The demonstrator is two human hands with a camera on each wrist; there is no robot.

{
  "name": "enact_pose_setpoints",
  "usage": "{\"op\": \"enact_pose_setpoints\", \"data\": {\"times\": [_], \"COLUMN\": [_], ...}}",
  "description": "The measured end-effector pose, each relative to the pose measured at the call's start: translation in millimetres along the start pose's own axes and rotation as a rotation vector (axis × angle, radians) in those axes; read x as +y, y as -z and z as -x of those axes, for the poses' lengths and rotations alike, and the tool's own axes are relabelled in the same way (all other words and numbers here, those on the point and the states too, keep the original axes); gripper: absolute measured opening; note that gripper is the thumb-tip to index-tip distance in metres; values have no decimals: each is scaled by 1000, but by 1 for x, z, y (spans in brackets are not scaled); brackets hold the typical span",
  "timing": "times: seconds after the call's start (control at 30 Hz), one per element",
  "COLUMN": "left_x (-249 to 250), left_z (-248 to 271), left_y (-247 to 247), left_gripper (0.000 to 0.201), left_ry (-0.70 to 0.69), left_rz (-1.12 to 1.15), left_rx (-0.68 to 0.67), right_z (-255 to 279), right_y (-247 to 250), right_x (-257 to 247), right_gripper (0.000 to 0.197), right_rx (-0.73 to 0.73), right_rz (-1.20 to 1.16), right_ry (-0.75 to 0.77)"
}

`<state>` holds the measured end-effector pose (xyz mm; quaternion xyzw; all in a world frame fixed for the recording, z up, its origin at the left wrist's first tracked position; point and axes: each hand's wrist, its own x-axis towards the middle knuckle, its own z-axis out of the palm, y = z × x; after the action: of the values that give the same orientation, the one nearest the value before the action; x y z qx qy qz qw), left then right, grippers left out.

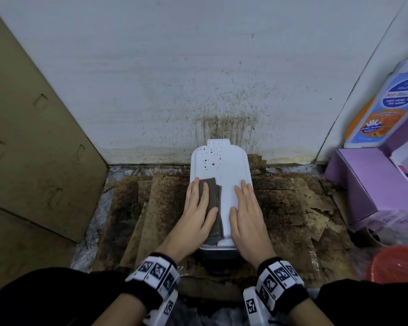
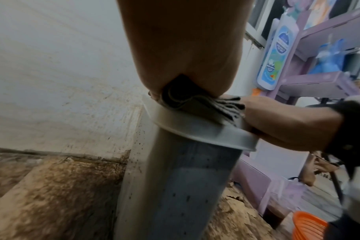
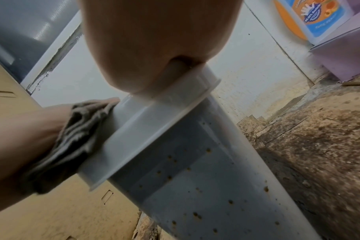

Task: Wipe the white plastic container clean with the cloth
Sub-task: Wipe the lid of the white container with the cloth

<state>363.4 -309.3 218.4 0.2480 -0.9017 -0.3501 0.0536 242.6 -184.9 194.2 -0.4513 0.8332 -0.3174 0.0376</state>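
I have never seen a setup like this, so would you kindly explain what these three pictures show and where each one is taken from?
There is no machine here: a person works with two bare hands, wearing a camera on the head and one on each wrist, on patterned bands. The big picture looks down from the head. The other two look along each hand from the wrist, so the palm fills the top of the frame.

A white container stands on stained cardboard against a spattered wall. Its lid is speckled with dark spots at the far end. The left hand presses a folded grey cloth flat on the lid. The right hand lies flat beside it, seemingly steadying the container. Neither hand curls round anything.

To the right are a purple box, a labelled bottle and an orange basket.
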Motion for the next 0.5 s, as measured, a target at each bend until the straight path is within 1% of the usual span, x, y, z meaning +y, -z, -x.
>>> {"op": "enact_pose_setpoints", "data": {"times": [0.1,0.2,0.37,0.5], "left_x": [1,2,1,-4], "left_z": [19,21,4,-26], "left_y": [-8,-9,-1,16], "left_gripper": [68,67,69,68], "left_ry": [-16,-9,12,24], "left_rz": [-31,-6,18,56], "left_rx": [17,4,-21,-50], "right_z": [2,2,-3,-2], "right_y": [-1,-3,-4,-4], "right_x": [-1,0,3,2], "right_gripper": [56,57,58,58], "right_rx": [16,27,21,23], "right_rz": [6,32,61,60], "right_ry": [9,17,33,35]}}
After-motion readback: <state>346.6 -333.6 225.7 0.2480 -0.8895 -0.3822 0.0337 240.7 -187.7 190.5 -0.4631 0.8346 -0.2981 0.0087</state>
